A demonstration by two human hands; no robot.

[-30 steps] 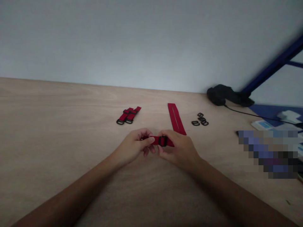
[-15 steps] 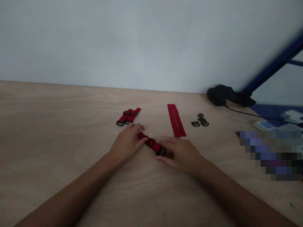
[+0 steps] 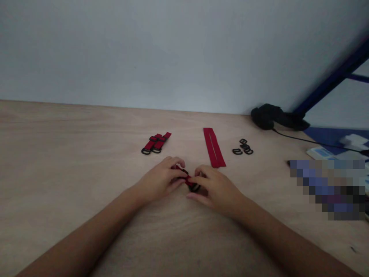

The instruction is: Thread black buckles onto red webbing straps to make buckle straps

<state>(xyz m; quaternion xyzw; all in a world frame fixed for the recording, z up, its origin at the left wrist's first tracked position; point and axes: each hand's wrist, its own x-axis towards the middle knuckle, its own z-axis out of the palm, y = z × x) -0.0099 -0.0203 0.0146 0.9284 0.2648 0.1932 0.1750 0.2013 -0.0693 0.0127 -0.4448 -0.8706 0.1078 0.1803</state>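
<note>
The left hand (image 3: 158, 181) and right hand (image 3: 216, 190) hold their fingers (image 3: 176, 163) nearly closed on a red strap (image 3: 184, 175) with a black buckle (image 3: 195, 187), over the desk (image 3: 72, 134).

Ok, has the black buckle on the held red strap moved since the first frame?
Yes, toward the person: the black plastic buckle now sits further below the flat red webbing strip.

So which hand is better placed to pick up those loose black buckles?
Probably the right hand: it sits closer to the black buckles, while the left hand is farther away. Both hands are on the red strap.
</note>
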